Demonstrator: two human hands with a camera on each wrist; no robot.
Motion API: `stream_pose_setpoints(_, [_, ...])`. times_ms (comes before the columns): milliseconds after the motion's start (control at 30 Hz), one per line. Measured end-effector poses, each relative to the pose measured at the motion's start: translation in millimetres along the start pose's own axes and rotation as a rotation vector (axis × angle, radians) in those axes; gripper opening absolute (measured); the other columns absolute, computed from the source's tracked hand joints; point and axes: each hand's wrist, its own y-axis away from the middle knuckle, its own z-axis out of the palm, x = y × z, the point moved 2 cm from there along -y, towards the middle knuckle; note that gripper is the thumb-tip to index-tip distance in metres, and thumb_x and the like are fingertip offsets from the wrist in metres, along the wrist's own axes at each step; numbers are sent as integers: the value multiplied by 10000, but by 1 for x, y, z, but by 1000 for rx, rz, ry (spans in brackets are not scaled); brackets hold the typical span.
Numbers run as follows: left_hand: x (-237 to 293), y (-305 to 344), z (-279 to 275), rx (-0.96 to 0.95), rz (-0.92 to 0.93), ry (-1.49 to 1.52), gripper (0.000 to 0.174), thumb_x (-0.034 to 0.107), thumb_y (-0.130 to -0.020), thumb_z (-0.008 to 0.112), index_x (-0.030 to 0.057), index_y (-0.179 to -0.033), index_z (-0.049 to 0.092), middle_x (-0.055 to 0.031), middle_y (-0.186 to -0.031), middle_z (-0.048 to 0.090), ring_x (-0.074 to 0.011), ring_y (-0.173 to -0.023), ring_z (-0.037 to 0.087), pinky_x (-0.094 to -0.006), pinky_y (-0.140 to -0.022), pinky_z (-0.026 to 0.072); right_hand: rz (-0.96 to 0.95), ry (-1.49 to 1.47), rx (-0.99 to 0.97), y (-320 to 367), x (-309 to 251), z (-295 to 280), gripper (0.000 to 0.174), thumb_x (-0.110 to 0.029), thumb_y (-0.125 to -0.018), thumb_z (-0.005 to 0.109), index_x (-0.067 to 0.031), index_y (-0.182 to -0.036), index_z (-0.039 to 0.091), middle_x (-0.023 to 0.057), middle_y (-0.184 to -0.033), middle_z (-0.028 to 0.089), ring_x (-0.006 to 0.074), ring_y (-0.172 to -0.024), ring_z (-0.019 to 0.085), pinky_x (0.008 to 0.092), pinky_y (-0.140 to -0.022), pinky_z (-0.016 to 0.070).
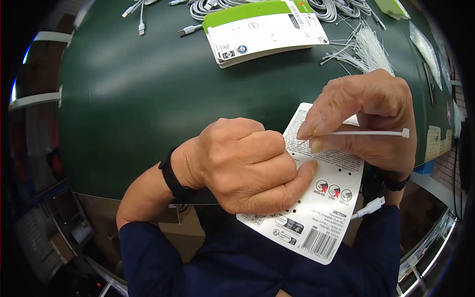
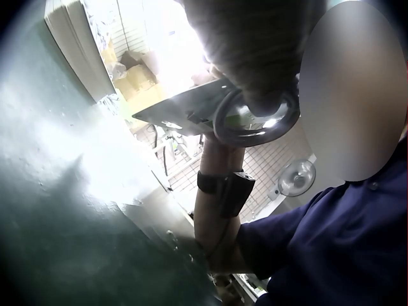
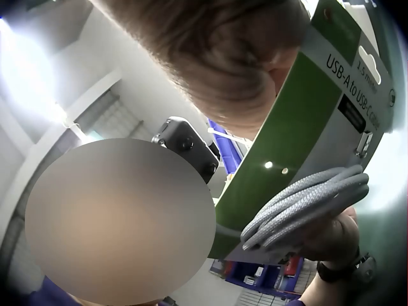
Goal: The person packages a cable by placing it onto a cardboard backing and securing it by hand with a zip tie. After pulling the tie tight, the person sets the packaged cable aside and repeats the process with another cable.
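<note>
- Thumb and forefinger of the right hand pinch a white cable tie by one end, right of centre in the head view; its small square head points toward the right edge.
- At the centre, the left hand, fingers curled, grips a card together with a coil of grey braided cable.
- The card tilts across the lower right of the head view, its back, with small print and a barcode, facing the camera; the coil lies against its green-and-white front, seen at the lower right of the right wrist view.
- A white plug sticks out past the card's right edge.
- Around the left wrist is a black band; dark blue sleeves fill the bottom.
- Beyond the hands, on the dark green table, a stack of green-and-white cards lies at top centre.
- Just right of it spreads a pile of white ties.
- Grey cables lie along the top edge.
- A clear plastic bag lies at the upper right.
</note>
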Motion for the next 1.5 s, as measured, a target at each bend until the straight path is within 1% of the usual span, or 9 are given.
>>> stream_pose_setpoints(400, [1,0,0,-1,-4,7,493,193,-638,826,37,-1095,730,48,-655,454,-78,-548,450,-262,-449,307,2,115,-22,-1,1,10,171,111,-730,826,28,-873,783,168,-863,797,224,-777,791,304,-705,622])
stream_pose_setpoints(500, [1,0,1,10,-9,-6,484,186,-645,831,36,-1093,727,44,-658,469,-79,-550,459,-262,-453,312,-49,153,-31,-2,5,8,170,109,-735,833,31,-869,763,169,-862,792,215,-756,786,291,-682,620])
stream_pose_setpoints(667, [1,-1,0,7,-9,-15,482,185,-655,839,37,-1099,723,40,-661,488,-79,-552,472,-261,-456,321,39,64,43,-1,6,10,164,94,-768,840,34,-858,717,169,-835,772,196,-700,771,273,-615,607])
stream_pose_setpoints(800, [1,-1,-1,-5,-9,-18,486,194,-665,845,38,-1108,720,41,-660,490,-78,-552,480,-260,-457,325,13,67,32,-2,9,10,158,88,-784,836,34,-858,708,168,-826,766,188,-687,766,269,-596,599])
stream_pose_setpoints(900, [0,0,0,-4,-5,-23,486,203,-675,849,40,-1114,718,40,-660,499,-76,-551,483,-259,-458,326,-35,77,26,-3,12,11,146,77,-781,840,27,-846,719,156,-835,768,172,-693,758,256,-586,579])
stream_pose_setpoints(1100, [0,2,4,15,-6,-45,476,225,-704,862,58,-1124,716,28,-673,549,-77,-554,498,-253,-463,330,-2,40,-132,-3,20,11,129,30,-761,860,-23,-828,765,84,-847,757,122,-711,717,228,-531,479])
stream_pose_setpoints(1233, [-2,1,3,18,-17,-85,456,246,-729,873,74,-1121,717,14,-699,592,-86,-580,551,-248,-472,369,24,10,-155,-5,24,8,134,5,-749,872,-41,-829,775,64,-834,744,116,-715,703,232,-540,469])
stream_pose_setpoints(1433, [-1,-2,1,8,-50,-131,418,248,-749,885,94,-1105,730,-11,-754,649,-125,-651,662,-259,-509,478,132,-31,-113,-4,27,5,152,-18,-737,887,-32,-811,754,53,-828,742,135,-726,704,267,-646,535])
stream_pose_setpoints(1500, [-2,-1,3,27,-49,-130,408,232,-750,888,93,-1103,736,-23,-777,666,-135,-665,677,-266,-517,493,113,-20,-132,-4,29,4,103,-31,-809,850,-24,-852,757,37,-821,744,103,-724,709,228,-631,551])
